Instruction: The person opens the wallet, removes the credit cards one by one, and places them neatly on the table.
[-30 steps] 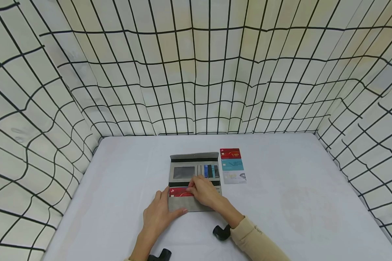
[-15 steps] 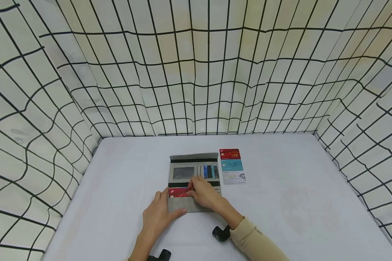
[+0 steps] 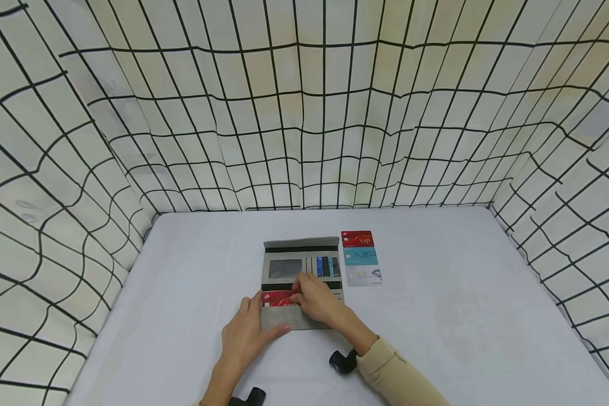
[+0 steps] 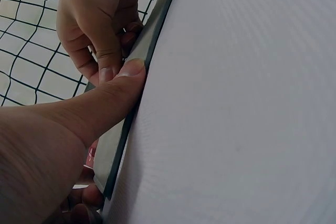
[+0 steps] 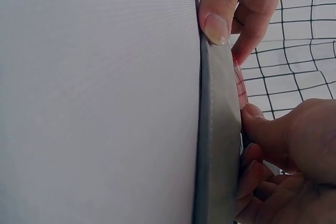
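Right hand (image 3: 317, 298) barely shifted, pinching red card (image 3: 276, 298), lower centre; left hand (image 3: 245, 334) clamps wallet (image 3: 299, 320) edge; white tabletop (image 3: 451, 304) spreads right.

Soft, even light brightens the tabletop (image 3: 451, 338) in the head view; both wrist views look dimmer (and greyer).

One wallet (image 3: 286, 269); one red card (image 3: 276, 299) in pocket; three loose cards (image 3: 361, 256); two black wrist devices (image 3: 343, 362); one table (image 3: 446, 299).
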{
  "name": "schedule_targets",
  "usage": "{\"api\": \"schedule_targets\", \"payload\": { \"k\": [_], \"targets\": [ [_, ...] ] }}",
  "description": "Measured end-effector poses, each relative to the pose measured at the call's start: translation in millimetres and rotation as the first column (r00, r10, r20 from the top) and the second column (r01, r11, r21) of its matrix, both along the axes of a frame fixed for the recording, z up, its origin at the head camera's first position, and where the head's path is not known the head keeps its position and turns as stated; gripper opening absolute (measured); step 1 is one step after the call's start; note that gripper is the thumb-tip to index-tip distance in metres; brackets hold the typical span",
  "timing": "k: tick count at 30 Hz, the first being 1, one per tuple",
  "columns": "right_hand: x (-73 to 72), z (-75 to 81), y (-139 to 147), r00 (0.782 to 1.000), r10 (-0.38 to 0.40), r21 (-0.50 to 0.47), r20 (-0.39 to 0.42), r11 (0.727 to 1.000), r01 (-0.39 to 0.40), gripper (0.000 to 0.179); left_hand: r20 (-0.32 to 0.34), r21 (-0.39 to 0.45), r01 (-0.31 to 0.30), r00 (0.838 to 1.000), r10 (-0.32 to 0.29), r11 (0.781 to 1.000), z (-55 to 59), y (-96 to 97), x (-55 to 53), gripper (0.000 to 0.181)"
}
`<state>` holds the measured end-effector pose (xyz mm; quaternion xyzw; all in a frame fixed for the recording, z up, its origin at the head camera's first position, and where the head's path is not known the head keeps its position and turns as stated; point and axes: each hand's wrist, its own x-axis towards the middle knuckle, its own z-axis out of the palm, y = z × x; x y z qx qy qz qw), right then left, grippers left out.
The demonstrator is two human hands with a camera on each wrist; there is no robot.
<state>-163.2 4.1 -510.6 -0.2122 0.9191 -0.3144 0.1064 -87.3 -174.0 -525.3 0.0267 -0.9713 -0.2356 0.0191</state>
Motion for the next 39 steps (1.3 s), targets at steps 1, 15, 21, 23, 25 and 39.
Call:
{"api": "schedule_targets", "payload": {
  "k": [1, 15, 21, 23, 25, 39],
  "targets": [
    [-0.2, -0.1, -0.2, 1.000, -0.002, -0.001, -0.002, 1.000, 0.002, 0.017, 0.001, 0.001, -0.001, 1.000, 0.001, 1.000, 0.2, 0.0, 0.0, 0.105],
    [0.5, -1.4, -2.1, 0.999, -0.023, -0.040, -0.022, 0.999, 0.022, 0.014, 0.011, 0.010, -0.012, 1.000, 0.012, 1.000, 1.1, 0.0, 0.2, 0.104],
    [0.6, -3.0, -2.4, 0.999, -0.036, -0.058, -0.011, 0.998, 0.035, 0.013, 0.011, 0.011, -0.015, 1.000, 0.015, 1.000, 0.8, 0.3, 0.0, 0.104],
    [0.4, -3.2, -2.5, 0.999, -0.040, -0.064, -0.005, 0.997, 0.039, 0.014, 0.009, 0.011, -0.014, 1.000, 0.013, 1.000, 0.6, 0.1, 0.0, 0.104],
    [-0.2, -3.6, -2.5, 0.999, -0.043, -0.072, 0.006, 0.996, 0.043, 0.014, 0.006, 0.011, -0.012, 1.000, 0.012, 1.000, 0.3, 0.0, -0.1, 0.103],
    [-2.8, -5.5, -0.3, 0.998, -0.050, -0.116, 0.040, 0.992, 0.054, 0.016, -0.001, 0.004, -0.013, 1.000, 0.013, 1.000, -1.4, -0.3, -1.7, 0.104]
  ]
}}
